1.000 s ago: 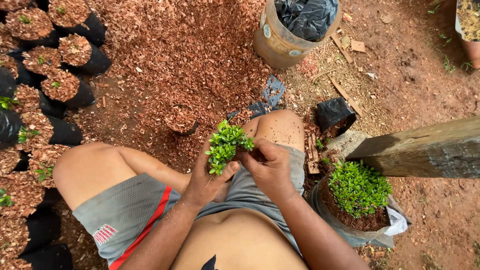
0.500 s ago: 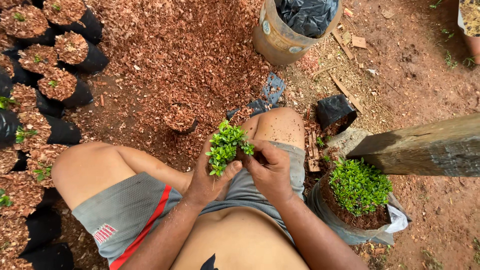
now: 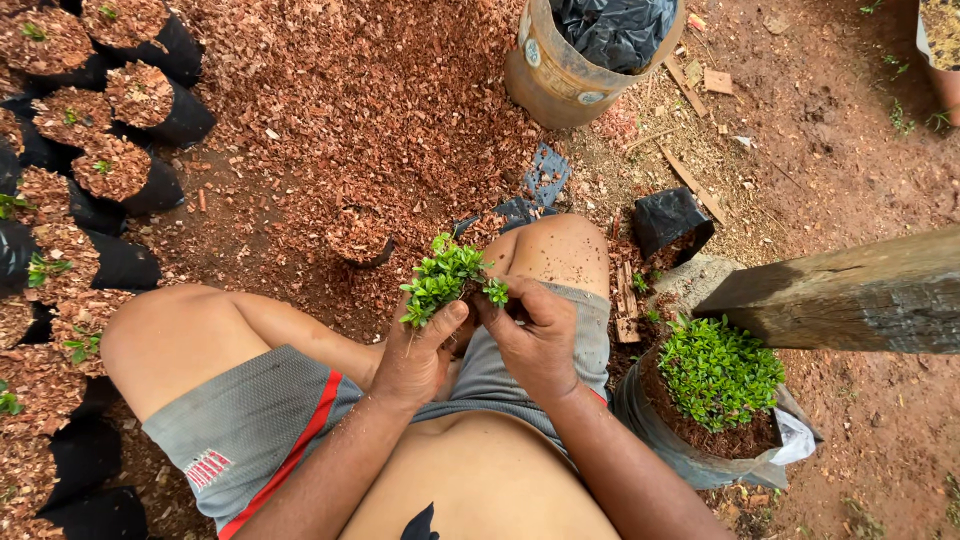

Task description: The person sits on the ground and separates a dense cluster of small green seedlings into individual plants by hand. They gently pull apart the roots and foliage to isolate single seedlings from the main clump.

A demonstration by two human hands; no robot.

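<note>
Wood chips (image 3: 380, 110) lie below; our left hand (image 3: 415, 355) grips the seedlings (image 3: 440, 280), our right hand (image 3: 530, 335) pinches one; pulling hard may tear roots.

Green seedlings (image 3: 443, 280), black bags (image 3: 160, 185), red-striped grey shorts (image 3: 255, 420).

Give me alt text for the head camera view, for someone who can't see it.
A seated person's left hand holds a clump of small green seedlings while the right hand picks at it, beside a grey bag of more seedlings and rows of black mulch-filled grow bags.
</note>
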